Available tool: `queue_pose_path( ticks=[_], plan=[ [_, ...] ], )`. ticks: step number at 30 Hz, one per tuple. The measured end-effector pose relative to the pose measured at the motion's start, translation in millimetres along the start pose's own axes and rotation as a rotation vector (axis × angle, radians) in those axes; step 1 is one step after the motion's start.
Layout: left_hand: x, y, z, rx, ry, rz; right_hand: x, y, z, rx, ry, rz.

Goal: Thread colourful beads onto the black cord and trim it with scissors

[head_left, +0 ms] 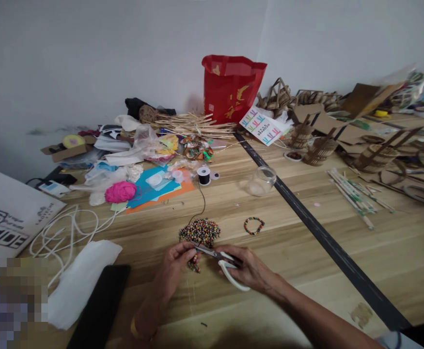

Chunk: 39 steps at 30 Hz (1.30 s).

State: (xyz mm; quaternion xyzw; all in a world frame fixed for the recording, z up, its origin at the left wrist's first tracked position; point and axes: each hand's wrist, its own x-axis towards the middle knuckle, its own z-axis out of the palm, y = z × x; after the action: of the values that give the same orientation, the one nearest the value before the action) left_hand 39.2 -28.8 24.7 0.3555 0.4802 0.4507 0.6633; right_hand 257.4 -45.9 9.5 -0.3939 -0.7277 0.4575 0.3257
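Note:
My left hand pinches a short strand of coloured beads just in front of a loose pile of coloured beads on the wooden table. My right hand grips white-handled scissors, their blades pointing left toward the strand at my left fingertips. A thin black thread runs from the pile back to a black thread spool. A finished bead bracelet lies to the right of the pile.
A glass jar lies on its side behind the bracelet. A pink yarn ball, coloured paper, white cord and a red bag crowd the back left. Cardboard pieces and sticks fill the right. A black strip crosses the table.

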Motion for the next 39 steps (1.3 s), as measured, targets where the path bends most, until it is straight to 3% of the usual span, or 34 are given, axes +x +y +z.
queue_pose_path(
  ticks=[9, 23, 30, 39],
  plan=[
    [0, -3, 0.1, -0.156, -0.014, -0.047, -2, -13, -2, -0.101, -0.007, -0.052],
    [-2, -1, 2.2, -0.115, -0.111, -0.011, -2, -14, -1, -0.106, -0.062, -0.079],
    [-1, -2, 3.3, -0.113, -0.088, -0.007, -2, -12, 1, -0.154, -0.047, -0.138],
    [-3, 1, 4.8, -0.057, -0.090, 0.002, -4, -16, 1, -0.083, -0.069, -0.090]
  ],
)
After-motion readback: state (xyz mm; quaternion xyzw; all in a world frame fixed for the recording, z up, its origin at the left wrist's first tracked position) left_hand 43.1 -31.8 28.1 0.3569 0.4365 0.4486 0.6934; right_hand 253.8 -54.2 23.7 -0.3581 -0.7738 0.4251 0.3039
